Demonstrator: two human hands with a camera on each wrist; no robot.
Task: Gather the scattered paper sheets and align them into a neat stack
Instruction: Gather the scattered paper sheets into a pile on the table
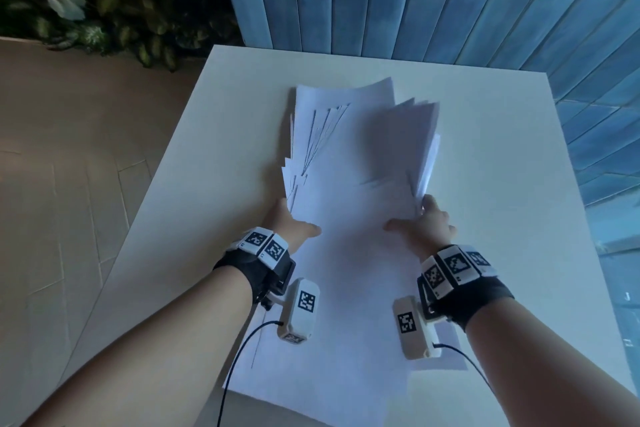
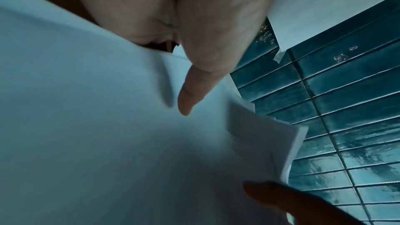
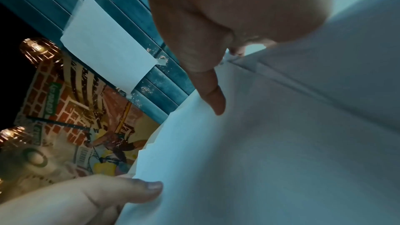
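- So the paper sheets (image 1: pixel 349 163) are already gathered into one loose bundle over the middle of the white worktop (image 1: pixel 519 156), fanned out at the far left edge and curling up at the far right, so the edges are plainly not yet square.
- More sheets lie flat under the bundle and run toward the near edge of the worktop, below both wrists.
- The left hand (image 1: pixel 291 224) grasps the bundle's left side, thumb on top and fingers hidden beneath; the left wrist view shows that thumb (image 2: pixel 190 95) lying on the paper.
- The right hand (image 1: pixel 424 222) grasps the right side likewise, thumb across the top sheet and fingers tucked under the raised edge.
- I take the two-sided hold as a way to squeeze the fan inward and level it.
- The bundle reaches away from both grips toward the blue tiled wall (image 1: pixel 485 0); the grips sit at its near corners.
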